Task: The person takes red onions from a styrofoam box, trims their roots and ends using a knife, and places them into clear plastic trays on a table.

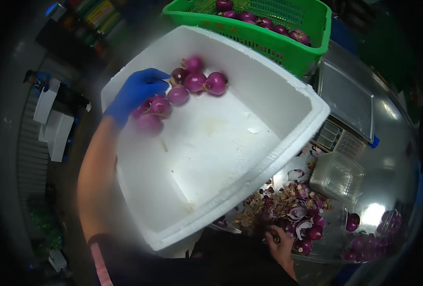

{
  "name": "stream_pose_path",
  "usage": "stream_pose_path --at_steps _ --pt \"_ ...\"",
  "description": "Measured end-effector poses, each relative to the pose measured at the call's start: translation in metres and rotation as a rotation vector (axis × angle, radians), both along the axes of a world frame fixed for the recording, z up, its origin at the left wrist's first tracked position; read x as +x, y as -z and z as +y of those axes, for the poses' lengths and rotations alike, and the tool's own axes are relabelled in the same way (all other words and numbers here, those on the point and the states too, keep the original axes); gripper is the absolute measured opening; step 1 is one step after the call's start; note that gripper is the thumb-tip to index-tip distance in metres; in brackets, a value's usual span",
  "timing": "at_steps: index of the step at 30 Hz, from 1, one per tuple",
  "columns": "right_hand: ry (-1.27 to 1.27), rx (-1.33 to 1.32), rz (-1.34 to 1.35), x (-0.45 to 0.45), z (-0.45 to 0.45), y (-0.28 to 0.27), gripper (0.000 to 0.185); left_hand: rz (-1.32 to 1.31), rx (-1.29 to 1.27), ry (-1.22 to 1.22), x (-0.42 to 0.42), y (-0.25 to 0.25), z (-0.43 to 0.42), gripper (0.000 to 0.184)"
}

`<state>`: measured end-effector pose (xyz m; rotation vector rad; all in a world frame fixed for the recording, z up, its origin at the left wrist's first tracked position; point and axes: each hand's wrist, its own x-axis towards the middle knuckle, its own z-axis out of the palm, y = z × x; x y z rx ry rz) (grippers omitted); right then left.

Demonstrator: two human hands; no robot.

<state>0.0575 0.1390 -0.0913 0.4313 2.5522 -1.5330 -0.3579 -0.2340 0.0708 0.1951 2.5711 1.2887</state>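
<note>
My left hand, in a blue glove, reaches into a white foam box. Its fingers are curved and apart beside the red onions clustered at the box's far left; nothing shows between the fingertips. Some onions, such as one near the wrist, are blurred. Low in view, my bare right hand is closed around a small dark-ended thing, perhaps a handle, mostly hidden by the fingers. Beside that hand lies a heap of onion skins and trimmings, with a few whole onions at its edge.
A green crate of onions stands beyond the foam box. On the metal table are a clear plastic tub, a scale and more onions at the right. Far left, a person stands near white boxes.
</note>
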Motion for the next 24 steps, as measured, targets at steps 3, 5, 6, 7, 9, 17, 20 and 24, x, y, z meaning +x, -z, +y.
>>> stream_pose_path --at_steps 3,5,6,7,9,17,20,24 --pt "0.001 -0.007 -0.027 -0.016 -0.004 -0.003 0.025 -0.044 -0.222 0.053 -0.031 0.023 -0.004 0.037" --pt "0.003 0.021 -0.045 -0.026 -0.005 -0.008 0.023 -0.043 -0.429 0.120 -0.044 0.033 -0.003 0.043" --pt "0.008 0.034 -0.055 -0.030 -0.005 -0.008 0.023 -0.078 -0.685 0.231 -0.046 0.040 -0.001 0.045" --pt "0.006 0.056 -0.017 -0.030 -0.006 -0.005 0.022 -0.112 -0.942 0.348 -0.048 0.047 0.001 0.047" --pt "-0.015 0.050 -0.014 -0.031 -0.008 -0.003 0.022 -0.050 -1.205 0.464 -0.037 0.063 -0.009 0.056" --pt "-0.118 -0.007 0.016 -0.038 -0.015 -0.009 0.024 -0.262 -1.355 0.315 -0.022 0.151 -0.072 0.050" --pt "-0.119 0.015 -0.016 -0.044 -0.014 -0.021 0.023 -0.286 -1.241 0.204 -0.034 0.175 -0.103 0.058" --pt "-0.145 0.039 -0.014 -0.037 -0.006 -0.028 0.024 -0.352 -1.252 0.268 -0.015 0.094 -0.029 0.059"
